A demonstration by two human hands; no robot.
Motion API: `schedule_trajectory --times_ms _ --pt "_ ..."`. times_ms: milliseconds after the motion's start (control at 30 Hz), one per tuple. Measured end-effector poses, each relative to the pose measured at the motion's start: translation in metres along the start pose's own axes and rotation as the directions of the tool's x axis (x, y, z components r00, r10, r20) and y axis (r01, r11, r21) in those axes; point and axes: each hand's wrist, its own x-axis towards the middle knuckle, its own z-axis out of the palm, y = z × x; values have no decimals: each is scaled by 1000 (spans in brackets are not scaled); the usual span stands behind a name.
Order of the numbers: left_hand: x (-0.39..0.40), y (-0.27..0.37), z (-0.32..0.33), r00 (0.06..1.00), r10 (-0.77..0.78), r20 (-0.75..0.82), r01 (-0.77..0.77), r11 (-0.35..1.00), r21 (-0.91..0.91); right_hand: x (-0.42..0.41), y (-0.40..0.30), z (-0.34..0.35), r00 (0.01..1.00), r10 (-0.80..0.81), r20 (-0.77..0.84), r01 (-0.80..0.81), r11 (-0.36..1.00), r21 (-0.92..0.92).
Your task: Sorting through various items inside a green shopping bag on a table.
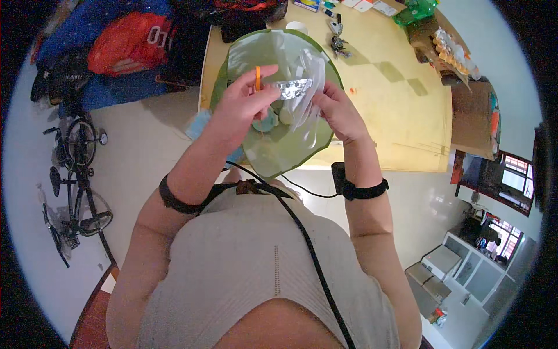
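Note:
In my left hand point(246, 96) is a silvery printed strip point(294, 89), pinched by the thumb; an orange band point(257, 78) is around one finger. My right hand point(341, 111) grips the edge of a clear plastic bag point(308, 74), which lies against the strip's right end. Both hands are above a large green sheet or round mat point(270, 152) at the table's near edge. A small teal round item point(265, 123) and a pale green one rest on it, partly hidden beneath my hands and the plastic. What the bag contains cannot be told.
The yellow table point(392, 126) bears keys point(338, 41), a white cup point(297, 27) and an open cardboard box point(440, 43) at the far right. Pale blue items point(199, 124) lie at its left edge. A bicycle point(78, 174) stands left. A black cable point(305, 235) crosses my front.

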Motion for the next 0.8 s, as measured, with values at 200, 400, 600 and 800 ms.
schedule_trajectory --times_ms 200,400,600,800 --pt "20 -25 -11 986 164 29 -147 781 607 -5 0 -4 998 -52 21 52 999 -10" --pt "11 -15 -16 986 24 -165 53 893 448 -7 2 -7 994 -33 -100 47 988 146" --pt "7 -22 -33 997 -66 -36 63 996 -69 0 20 -11 996 -7 -87 -5 990 -140" --pt "4 -24 -32 947 -53 318 210 849 -485 -3 10 26 879 -471 -77 247 588 -770"
